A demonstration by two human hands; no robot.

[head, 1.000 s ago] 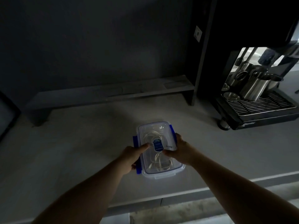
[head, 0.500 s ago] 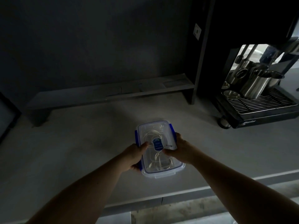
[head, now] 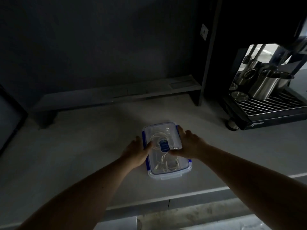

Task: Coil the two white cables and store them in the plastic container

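Observation:
A clear plastic container [head: 167,173] with blue side clasps and a lid on top lies on the grey counter. Coiled white cables [head: 163,164] show through the lid, under a blue label at its middle. My left hand [head: 136,151] presses against the container's left side, thumb on the lid. My right hand [head: 187,144] lies against its right side, thumb on the lid near the label, fingers spread along the right clasp.
A black espresso machine [head: 269,112] with steel jugs stands at the right. A low dark shelf [head: 116,95] runs along the back wall. The counter's front edge [head: 166,200] is close below the container. A dark frame is at the far left.
Both hands have shifted on the container's sides: the left clasp looks folded in, and my right fingers have spread further along the right side. The container stays in place.

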